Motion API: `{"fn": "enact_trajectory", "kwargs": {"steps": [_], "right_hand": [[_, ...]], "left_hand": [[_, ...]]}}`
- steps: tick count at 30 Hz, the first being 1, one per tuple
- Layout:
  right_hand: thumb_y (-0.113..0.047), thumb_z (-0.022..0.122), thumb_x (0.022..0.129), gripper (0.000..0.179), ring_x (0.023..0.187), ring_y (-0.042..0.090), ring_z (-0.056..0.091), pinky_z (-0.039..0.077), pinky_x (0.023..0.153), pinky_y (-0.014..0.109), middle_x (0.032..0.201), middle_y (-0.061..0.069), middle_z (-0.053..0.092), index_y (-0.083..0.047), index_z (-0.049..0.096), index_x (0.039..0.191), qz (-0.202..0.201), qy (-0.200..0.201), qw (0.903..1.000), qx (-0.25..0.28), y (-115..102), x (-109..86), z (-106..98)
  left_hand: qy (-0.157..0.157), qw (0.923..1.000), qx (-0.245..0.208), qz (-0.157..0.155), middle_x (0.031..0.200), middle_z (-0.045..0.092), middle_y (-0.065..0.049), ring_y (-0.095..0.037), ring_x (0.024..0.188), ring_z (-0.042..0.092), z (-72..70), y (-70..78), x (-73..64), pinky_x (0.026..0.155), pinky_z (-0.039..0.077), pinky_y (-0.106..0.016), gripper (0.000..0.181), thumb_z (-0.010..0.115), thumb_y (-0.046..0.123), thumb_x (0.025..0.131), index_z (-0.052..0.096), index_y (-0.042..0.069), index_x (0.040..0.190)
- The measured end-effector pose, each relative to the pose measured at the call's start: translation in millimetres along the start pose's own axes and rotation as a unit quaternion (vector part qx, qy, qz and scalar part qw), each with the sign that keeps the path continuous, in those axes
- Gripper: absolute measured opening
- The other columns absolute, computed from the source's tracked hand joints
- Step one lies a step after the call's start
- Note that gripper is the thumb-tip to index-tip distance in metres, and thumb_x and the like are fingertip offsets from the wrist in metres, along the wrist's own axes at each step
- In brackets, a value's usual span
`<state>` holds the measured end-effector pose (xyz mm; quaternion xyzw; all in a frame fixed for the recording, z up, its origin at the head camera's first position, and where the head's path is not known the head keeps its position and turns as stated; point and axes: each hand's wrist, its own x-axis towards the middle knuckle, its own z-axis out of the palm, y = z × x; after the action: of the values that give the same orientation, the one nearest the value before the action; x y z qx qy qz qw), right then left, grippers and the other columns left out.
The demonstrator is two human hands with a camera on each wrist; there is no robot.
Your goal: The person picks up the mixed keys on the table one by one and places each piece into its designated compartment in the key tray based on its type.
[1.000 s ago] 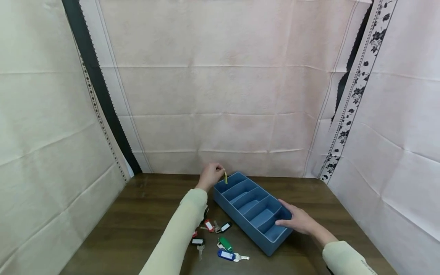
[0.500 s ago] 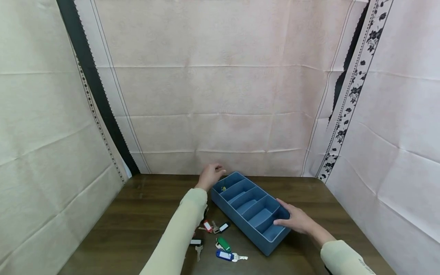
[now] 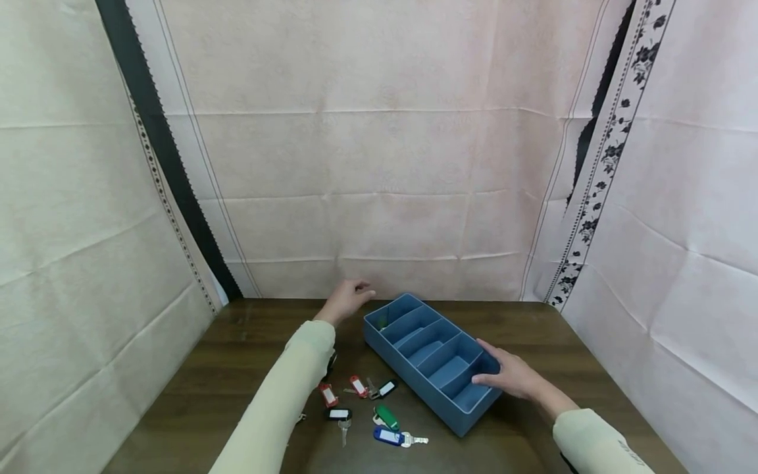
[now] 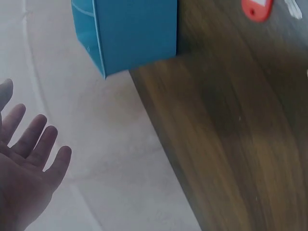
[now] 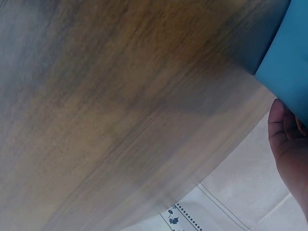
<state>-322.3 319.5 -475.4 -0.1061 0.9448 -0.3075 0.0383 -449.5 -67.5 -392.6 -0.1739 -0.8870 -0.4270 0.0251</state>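
A blue divided box lies at a slant on the wooden table, its row of compartments facing up. A small yellowish item shows dimly in its far-left compartment. My left hand is held beyond the box's far-left end, apart from it, holding nothing; in the left wrist view its fingers spread loosely. My right hand grips the near-right end of the box, thumb over the rim. Tagged keys lie left of the box: a blue tag, a green tag, a black tag and a red tag among them.
Another red tag and black tag lie among the keys. My left sleeve hides part of the pile. Pale cloth hangs behind the table and along both sides.
The yellow-tagged item that my left hand pinched over the far-left compartment has been let go and sits inside it. My left hand has drawn back leftward. The right hand keeps its grip.
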Motion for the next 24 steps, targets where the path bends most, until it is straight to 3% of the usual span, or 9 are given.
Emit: {"fn": "enact_trajectory", "kwargs": {"steps": [9, 24], "right_hand": [[-0.051, 0.071, 0.087, 0.091, 0.133, 0.057, 0.034, 0.031, 0.099, 0.073, 0.149, 0.034, 0.035, -0.010, 0.027, 0.156, 0.008, -0.005, 1.0000, -0.002, 4.3, 0.6, -0.6], [-0.051, 0.071, 0.087, 0.092, 0.134, 0.057, 0.031, 0.029, 0.099, 0.073, 0.149, 0.034, 0.034, -0.009, 0.027, 0.156, 0.007, -0.003, 1.0000, -0.004, 1.4, 1.7, 0.6]], "left_hand": [[0.012, 0.9998, 0.013, -0.007, 0.137, 0.057, -0.011, -0.030, 0.128, 0.052, -24.1, -5.0, -7.4, 0.102, 0.044, -0.047, 0.043, 0.063, 0.033, 0.099, 0.060, 0.008, 0.133], [0.022, 0.9988, 0.032, 0.030, 0.126, 0.063, -0.013, -0.031, 0.121, 0.056, -33.4, -22.0, -26.9, 0.102, 0.044, -0.049, 0.034, 0.065, 0.025, 0.097, 0.065, 0.005, 0.125]]}}
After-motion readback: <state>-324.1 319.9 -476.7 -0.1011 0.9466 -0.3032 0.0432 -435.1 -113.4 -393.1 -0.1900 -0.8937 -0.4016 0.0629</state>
